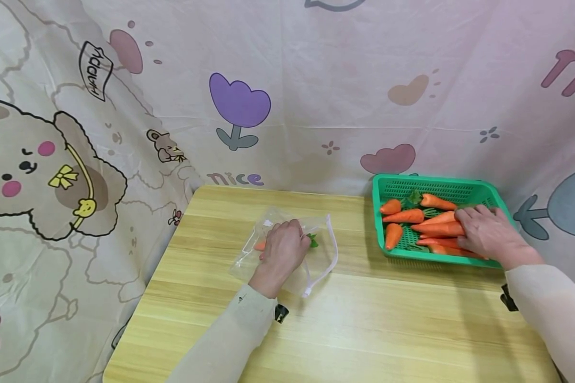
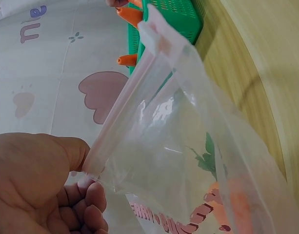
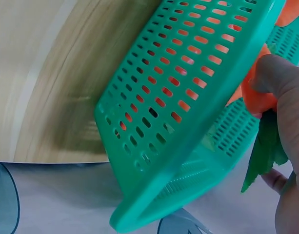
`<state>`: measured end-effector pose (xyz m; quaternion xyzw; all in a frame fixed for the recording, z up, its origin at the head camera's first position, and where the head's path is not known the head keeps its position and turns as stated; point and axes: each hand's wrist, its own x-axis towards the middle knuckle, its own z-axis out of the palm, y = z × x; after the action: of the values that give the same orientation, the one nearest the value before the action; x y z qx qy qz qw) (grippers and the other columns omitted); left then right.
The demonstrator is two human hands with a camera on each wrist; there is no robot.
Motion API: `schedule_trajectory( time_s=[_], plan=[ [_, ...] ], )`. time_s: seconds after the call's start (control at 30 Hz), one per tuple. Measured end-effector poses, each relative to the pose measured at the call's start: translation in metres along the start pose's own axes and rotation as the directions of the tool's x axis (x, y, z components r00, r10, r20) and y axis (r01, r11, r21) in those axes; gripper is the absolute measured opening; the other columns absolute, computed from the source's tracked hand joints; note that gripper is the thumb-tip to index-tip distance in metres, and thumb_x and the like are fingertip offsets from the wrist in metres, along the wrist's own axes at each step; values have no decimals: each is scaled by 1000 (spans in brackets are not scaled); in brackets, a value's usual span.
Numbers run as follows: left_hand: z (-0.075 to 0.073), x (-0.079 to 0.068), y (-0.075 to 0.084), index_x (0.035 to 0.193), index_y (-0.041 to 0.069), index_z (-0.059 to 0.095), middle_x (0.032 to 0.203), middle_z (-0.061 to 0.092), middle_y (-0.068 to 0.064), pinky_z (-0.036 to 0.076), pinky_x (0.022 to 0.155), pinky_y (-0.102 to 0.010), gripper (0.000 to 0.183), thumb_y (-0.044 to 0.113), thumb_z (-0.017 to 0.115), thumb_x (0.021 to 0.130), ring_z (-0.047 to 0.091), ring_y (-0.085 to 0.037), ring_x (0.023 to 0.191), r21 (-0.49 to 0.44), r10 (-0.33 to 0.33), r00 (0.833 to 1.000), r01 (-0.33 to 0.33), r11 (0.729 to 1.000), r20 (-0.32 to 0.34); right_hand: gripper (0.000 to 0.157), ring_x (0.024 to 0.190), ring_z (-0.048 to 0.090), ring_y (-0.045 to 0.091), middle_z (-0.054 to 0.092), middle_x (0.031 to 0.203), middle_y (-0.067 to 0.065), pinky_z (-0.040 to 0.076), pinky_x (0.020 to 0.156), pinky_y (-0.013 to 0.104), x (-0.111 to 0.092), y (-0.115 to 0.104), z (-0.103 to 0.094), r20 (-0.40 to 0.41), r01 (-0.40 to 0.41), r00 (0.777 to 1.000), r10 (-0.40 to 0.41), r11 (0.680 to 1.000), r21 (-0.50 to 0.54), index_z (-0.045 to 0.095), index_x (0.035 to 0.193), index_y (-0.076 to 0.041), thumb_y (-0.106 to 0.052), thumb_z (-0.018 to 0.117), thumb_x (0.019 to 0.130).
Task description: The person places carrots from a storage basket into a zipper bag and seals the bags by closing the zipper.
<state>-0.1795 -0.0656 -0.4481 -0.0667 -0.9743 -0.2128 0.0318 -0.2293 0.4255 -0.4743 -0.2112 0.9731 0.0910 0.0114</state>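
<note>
My left hand (image 1: 285, 250) pinches the edge of a clear zip bag (image 1: 323, 260) on the left part of the table. Its pinkish zip strip (image 2: 122, 107) shows close up in the left wrist view. Inside the bag lies a carrot (image 2: 237, 204) with a green top, mostly covered by my hand in the head view. Over the right end of a green basket (image 1: 377, 213), my right hand (image 1: 491, 234) grips another carrot (image 3: 256, 97) near its leafy end (image 3: 266, 146). Several more carrots (image 1: 407, 216) lie in the basket.
The wooden table (image 1: 364, 330) ends at the back against a printed cloth (image 1: 306, 96). That cloth hangs along the left side too. The perforated basket wall (image 3: 164, 87) rises beside my right hand.
</note>
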Motion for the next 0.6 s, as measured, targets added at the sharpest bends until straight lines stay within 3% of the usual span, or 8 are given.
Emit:
schedule_trajectory(
  time_s=[0.27, 0.6],
  plan=[
    [1, 0, -1, 82, 11, 57, 75, 56, -2, 48, 78, -40, 13, 15, 63, 93, 54, -25, 76, 1, -4, 1000, 4, 1000, -6, 58, 108, 52, 43, 64, 120, 22, 41, 89, 62, -4, -3, -16, -39, -43, 998, 45, 998, 38, 56, 130, 1, -30, 81, 87],
    [-1, 2, -2, 85, 12, 58, 77, 58, -1, 48, 80, -39, 13, 17, 65, 95, 55, -25, 78, 9, -12, 1000, 12, 1000, 12, 52, 98, 51, 36, 61, 107, 15, 37, 78, 50, -8, -7, -41, -139, -31, 990, 38, 998, 49, 58, 119, 0, -26, 84, 82]
  ],
)
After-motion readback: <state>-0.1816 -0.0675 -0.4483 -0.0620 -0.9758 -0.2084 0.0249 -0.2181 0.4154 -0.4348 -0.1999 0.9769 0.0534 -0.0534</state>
